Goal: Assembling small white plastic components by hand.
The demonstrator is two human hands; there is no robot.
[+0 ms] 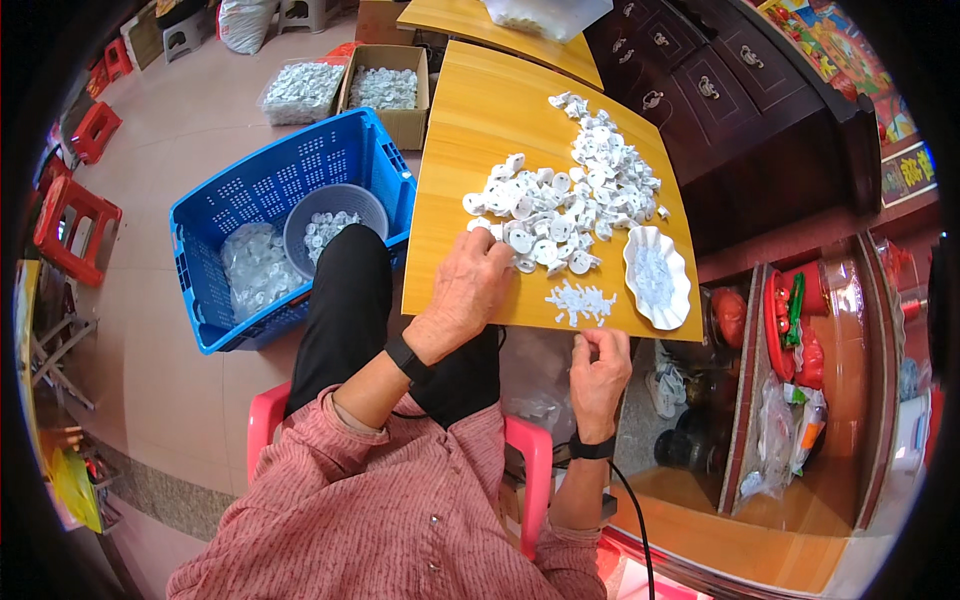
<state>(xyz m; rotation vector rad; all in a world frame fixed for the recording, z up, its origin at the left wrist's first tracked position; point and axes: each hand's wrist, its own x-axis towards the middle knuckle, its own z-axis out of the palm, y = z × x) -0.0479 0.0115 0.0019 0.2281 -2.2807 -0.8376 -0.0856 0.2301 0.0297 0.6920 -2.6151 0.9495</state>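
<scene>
A heap of small white plastic caps (565, 195) lies on a yellow wooden table (480, 130). My left hand (465, 290) rests palm down at the heap's near edge, its fingertips touching the nearest caps. My right hand (600, 365) hovers at the table's front edge with thumb and fingers pinched on a tiny white piece, just below a small cluster of tiny white pieces (580, 300). A white scalloped dish (655, 275) holding more small clear pieces stands right of that cluster.
A blue crate (260, 190) on the floor to my left holds a grey bowl (335, 220) of caps and clear bags. Behind it stand a cardboard box (390, 85) of caps and red stools (70, 225). A dark cabinet (740, 110) and cluttered shelves stand right.
</scene>
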